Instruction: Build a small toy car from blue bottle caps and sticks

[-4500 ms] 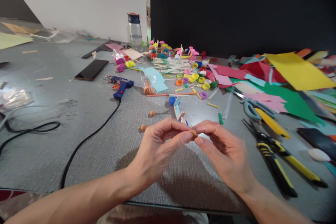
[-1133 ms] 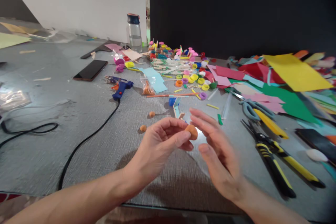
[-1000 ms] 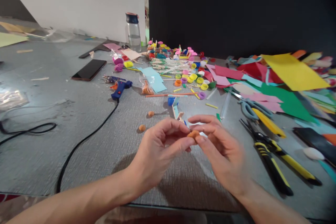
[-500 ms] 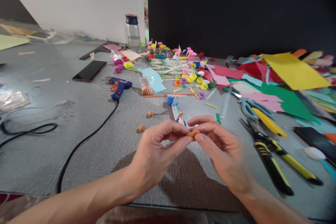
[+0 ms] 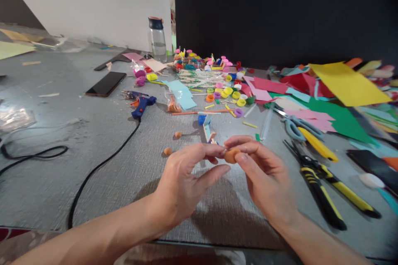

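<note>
A small flattened lump of orange modelling clay (image 5: 230, 156) is pinched between the thumb and fingers of my right hand (image 5: 265, 174). My left hand (image 5: 186, 178) is beside it, its fingertips at the lump's left edge and its thumb apart below. Two small orange clay balls, one farther back (image 5: 178, 134) and one nearer (image 5: 168, 151), lie on the table left of my hands. Just beyond my fingers stands a small assembly of sticks (image 5: 207, 129) with a blue cap (image 5: 203, 120), its near end partly hidden by my hands.
A blue glue gun (image 5: 143, 105) with a black cord and a phone (image 5: 106, 83) lie left. Pliers (image 5: 323, 186), scissors (image 5: 300, 126) and a yellow-handled cutter (image 5: 319, 145) lie right. Behind are a bag of orange clay (image 5: 174, 103), bottle caps (image 5: 241, 102), coloured paper (image 5: 351, 85) and a water bottle (image 5: 158, 41).
My left thumb has come away from the clay. The lump has turned in my right fingers and now shows a broader face. The things on the table have stayed put.
</note>
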The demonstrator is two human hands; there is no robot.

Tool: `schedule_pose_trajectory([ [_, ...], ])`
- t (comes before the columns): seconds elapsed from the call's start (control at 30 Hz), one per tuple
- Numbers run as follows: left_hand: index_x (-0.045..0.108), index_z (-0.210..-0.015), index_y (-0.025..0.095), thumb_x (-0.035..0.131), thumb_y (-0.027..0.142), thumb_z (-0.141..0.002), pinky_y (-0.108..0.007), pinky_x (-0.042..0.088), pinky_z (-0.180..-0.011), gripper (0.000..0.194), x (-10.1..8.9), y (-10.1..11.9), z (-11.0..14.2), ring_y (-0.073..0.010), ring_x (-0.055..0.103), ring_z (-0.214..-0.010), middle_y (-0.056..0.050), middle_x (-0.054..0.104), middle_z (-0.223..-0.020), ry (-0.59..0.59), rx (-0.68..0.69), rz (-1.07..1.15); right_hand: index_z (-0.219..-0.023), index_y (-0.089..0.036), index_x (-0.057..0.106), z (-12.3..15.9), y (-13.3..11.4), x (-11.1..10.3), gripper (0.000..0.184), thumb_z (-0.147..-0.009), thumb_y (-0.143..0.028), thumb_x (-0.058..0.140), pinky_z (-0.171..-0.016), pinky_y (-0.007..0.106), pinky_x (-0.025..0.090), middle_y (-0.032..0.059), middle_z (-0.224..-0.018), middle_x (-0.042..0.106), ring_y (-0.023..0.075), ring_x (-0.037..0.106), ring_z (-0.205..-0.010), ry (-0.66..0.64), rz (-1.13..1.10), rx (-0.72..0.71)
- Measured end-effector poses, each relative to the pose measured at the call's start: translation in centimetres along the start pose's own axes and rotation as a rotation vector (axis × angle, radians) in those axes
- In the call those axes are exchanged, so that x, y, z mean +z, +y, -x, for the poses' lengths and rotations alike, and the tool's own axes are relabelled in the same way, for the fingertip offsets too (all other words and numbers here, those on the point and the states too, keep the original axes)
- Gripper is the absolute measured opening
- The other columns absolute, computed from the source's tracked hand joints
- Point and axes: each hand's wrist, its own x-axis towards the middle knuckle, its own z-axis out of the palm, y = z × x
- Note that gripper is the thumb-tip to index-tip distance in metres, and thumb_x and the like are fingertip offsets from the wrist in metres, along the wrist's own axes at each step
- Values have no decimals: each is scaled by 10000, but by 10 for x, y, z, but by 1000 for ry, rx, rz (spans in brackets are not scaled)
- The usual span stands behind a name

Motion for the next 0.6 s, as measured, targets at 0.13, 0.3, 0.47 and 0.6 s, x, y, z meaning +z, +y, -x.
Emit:
schedule_pose_trajectory([
  [0.13,777,-887,263,756,256,-845,-302,527,-733,47,1,0,-1,-184,706,-715,-10,776,-800,-5,23,-43,-889,-276,717,0,1,0,102,-933,-213,650,-873,342,548,13,-1073,658,171,630,-1010,9,0,20],
  [0.3,774,-907,252,739,254,-865,-275,505,-711,55,0,-1,0,-170,702,-713,-10,775,-795,-2,115,-146,-879,-267,716,0,1,0,94,-930,-215,656,-864,335,548,16,-1080,656,171,625,-1011,9,4,27],
  [0.47,761,-954,244,700,253,-899,-267,485,-707,82,-2,-3,1,-161,697,-737,-14,777,-832,-46,189,-240,-881,-268,720,0,1,0,103,-933,-207,656,-888,339,540,14,-1076,656,165,626,-1005,8,-8,23],
  [0.6,758,-922,241,734,279,-872,-277,513,-725,67,-2,0,0,-166,707,-731,-6,775,-807,-50,92,-135,-879,-271,716,-1,2,0,83,-930,-232,664,-896,366,550,18,-1075,659,177,630,-1004,19,8,21],
])
